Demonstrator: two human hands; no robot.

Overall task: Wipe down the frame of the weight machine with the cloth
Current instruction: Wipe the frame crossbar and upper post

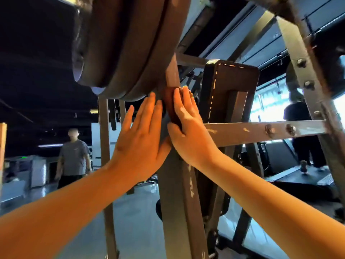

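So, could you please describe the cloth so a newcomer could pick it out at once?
From the big weight plates at the top, follow the upright frame post downward. The cloth is the small reddish-brown wad the right hand holds against that post, the only soft thing among grey metal.

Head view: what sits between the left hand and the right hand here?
In the head view, the upright bar of the frame stands between the left hand and the right hand, which holds the cloth against it.
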